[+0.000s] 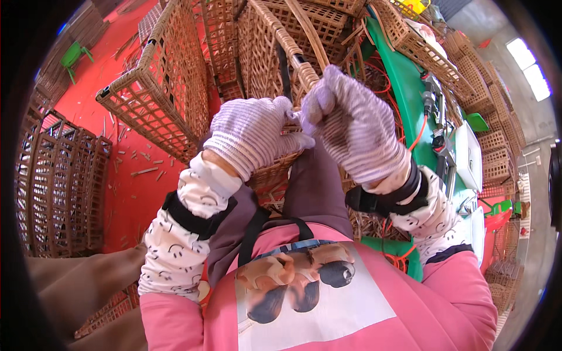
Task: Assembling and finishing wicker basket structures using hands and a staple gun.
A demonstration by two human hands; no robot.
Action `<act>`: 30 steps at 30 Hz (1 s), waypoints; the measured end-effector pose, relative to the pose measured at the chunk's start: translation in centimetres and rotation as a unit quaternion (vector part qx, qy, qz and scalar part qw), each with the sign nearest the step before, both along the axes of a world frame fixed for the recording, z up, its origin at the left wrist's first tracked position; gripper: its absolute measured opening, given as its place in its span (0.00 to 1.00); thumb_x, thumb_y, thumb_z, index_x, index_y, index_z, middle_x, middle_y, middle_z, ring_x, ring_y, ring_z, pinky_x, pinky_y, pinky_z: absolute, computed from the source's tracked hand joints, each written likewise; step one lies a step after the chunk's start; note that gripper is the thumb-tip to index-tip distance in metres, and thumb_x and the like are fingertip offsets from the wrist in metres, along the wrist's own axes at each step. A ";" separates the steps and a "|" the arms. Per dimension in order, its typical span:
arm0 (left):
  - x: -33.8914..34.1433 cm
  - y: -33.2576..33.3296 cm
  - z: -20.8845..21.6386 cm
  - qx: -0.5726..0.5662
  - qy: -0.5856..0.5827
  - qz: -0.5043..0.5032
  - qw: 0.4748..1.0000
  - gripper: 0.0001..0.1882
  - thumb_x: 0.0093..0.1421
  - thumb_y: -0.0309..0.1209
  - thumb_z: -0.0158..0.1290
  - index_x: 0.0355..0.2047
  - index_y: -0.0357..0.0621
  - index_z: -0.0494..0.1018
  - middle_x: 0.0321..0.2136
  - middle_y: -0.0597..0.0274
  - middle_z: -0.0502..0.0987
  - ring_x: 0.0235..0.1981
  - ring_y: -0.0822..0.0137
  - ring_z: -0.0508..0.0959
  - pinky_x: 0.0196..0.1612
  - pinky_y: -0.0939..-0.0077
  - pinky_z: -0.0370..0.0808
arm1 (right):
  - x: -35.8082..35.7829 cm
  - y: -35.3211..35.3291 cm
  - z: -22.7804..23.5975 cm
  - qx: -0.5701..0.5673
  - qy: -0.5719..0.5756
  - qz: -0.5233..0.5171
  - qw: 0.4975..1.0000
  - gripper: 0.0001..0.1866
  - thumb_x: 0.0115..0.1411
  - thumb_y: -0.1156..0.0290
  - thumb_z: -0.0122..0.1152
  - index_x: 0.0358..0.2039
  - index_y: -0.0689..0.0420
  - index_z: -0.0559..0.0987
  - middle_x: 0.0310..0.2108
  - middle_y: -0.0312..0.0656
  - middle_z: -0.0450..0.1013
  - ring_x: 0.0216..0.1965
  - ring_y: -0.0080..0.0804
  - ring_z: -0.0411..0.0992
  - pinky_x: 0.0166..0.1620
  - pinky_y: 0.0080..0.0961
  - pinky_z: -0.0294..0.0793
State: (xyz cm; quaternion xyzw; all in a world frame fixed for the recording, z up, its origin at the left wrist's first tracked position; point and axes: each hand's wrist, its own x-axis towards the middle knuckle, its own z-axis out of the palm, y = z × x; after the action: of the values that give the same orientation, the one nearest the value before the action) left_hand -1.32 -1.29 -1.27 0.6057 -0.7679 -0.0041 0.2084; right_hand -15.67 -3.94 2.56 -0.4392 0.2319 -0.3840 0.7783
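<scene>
My gloved left hand (253, 136) clamps the brown woven wicker basket (272, 64) at its rim, twelve o'clock from my lap. My right hand (351, 126) is fisted, fingers pressed around a cane strip. It seems light, stiff, rough and brittle, best held by the rim.

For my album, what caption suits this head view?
Two gloved hands, left hand and right hand, grip a wicker basket's rim above a red floor.

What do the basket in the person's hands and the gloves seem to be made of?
The basket looks like woven rattan or cane: tan, matte strips crossed into an open lattice around a wrapped rim. The gloves on the left hand and right hand look like knitted cotton or similar yarn, with fine pale ribbing and a soft, dull surface.
</scene>
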 end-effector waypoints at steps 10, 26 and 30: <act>-0.2 1.4 0.9 0.030 -0.025 0.078 0.996 0.26 0.44 0.57 0.53 0.22 0.44 0.72 0.16 0.54 0.75 0.19 0.56 0.77 0.22 0.63 0.73 | 1.2 0.0 4.4 0.073 0.177 0.061 0.980 0.19 0.60 0.64 0.47 0.13 0.50 0.60 0.10 0.28 0.49 0.10 0.18 0.47 0.16 0.16 0.48; -0.3 -0.2 -1.2 -0.001 0.018 0.027 0.999 0.26 0.47 0.58 0.51 0.27 0.46 0.73 0.19 0.56 0.75 0.20 0.57 0.77 0.23 0.63 0.73 | 2.6 -2.1 6.5 -0.281 0.320 0.082 0.901 0.18 0.60 0.63 0.48 0.15 0.55 0.66 0.10 0.28 0.56 0.10 0.17 0.54 0.18 0.16 0.66; 0.3 2.1 1.6 0.060 -0.008 0.072 0.996 0.22 0.47 0.51 0.54 0.24 0.42 0.73 0.19 0.53 0.76 0.22 0.54 0.77 0.26 0.61 0.73 | 4.7 -6.4 4.4 -0.107 0.200 0.181 0.957 0.15 0.55 0.59 0.54 0.20 0.57 0.70 0.12 0.37 0.62 0.12 0.29 0.63 0.19 0.35 0.70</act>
State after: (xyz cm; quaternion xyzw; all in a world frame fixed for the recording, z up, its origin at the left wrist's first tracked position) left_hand -1.03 0.83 0.38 0.6706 -0.7226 -0.0305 0.1646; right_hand -10.97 -10.31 6.92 -0.6220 0.2574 -0.1638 0.7211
